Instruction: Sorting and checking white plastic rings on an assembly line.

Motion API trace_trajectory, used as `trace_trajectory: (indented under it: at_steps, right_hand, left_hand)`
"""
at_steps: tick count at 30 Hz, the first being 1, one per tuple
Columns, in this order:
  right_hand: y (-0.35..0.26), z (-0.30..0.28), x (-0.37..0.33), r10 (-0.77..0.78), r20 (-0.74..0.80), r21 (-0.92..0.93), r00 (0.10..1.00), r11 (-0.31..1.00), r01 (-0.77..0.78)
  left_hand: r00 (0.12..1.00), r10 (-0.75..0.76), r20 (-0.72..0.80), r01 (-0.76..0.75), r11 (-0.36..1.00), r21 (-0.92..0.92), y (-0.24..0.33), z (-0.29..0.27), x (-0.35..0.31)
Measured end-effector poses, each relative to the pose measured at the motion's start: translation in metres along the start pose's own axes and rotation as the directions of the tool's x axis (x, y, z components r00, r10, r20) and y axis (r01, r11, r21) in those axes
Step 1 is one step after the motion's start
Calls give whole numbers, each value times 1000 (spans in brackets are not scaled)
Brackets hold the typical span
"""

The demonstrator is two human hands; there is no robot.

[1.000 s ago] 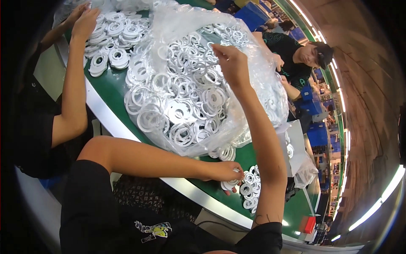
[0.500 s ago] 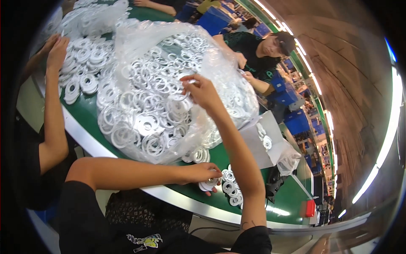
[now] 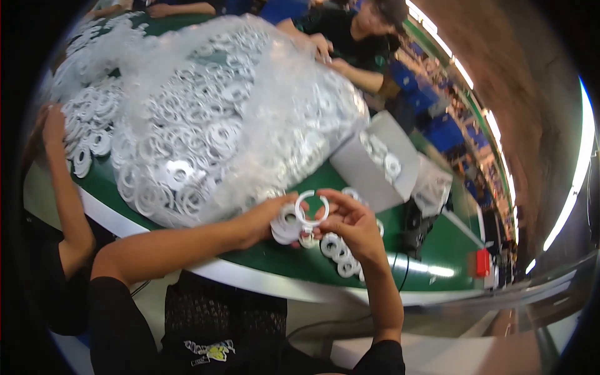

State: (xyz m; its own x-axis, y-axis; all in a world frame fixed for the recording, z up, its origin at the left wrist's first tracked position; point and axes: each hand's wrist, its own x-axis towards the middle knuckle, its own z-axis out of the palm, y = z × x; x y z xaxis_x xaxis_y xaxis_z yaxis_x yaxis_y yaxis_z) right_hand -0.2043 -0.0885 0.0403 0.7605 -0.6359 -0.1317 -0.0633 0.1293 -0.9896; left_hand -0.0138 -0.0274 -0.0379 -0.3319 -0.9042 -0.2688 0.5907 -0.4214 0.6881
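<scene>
In front of me my right hand (image 3: 353,220) pinches a thin white ring (image 3: 297,209) between thumb and fingers and holds it upright. Close beside it, my left hand (image 3: 267,219) grips a few flat white discs (image 3: 285,234) with round holes. The ring overlaps the discs from my viewpoint, and whether they touch I cannot tell. Behind both hands, a large clear plastic bag (image 3: 269,122) lies spread open, full of loose white rings (image 3: 181,134). Several white discs (image 3: 337,249) lie in a row on the green table, just beyond my right wrist.
An open grey-white box (image 3: 356,165) holding white discs stands to the right, with a clear plastic bag (image 3: 433,187) beside it. A dark object (image 3: 414,228) and a red box (image 3: 480,262) are further right. Co-workers' hands (image 3: 322,49) work across the green table (image 3: 250,259) and at the left.
My right hand has come back from the bag with a white ring and met my left hand. The left hand has lifted with its discs. The view has shifted.
</scene>
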Motion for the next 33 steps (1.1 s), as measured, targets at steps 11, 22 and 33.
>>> trace_trajectory:
  at_steps: [11, 22, 33]
  right_hand:
    - [52, 6, -13, -478, -153, -519, 865, 784, 341]
    - [73, 13, -8, -591, -103, -723, 800, 596, 348]
    - [59, 11, -13, -568, -73, -735, 820, 587, 341]
  left_hand:
    - [999, -51, -7, 50, 998, -29, 8, 12, -1]
    - [999, -51, -2, 51, 991, -121, 5, 7, -13]
    - [995, -102, 6, 101, 990, 103, 8, 13, -17]
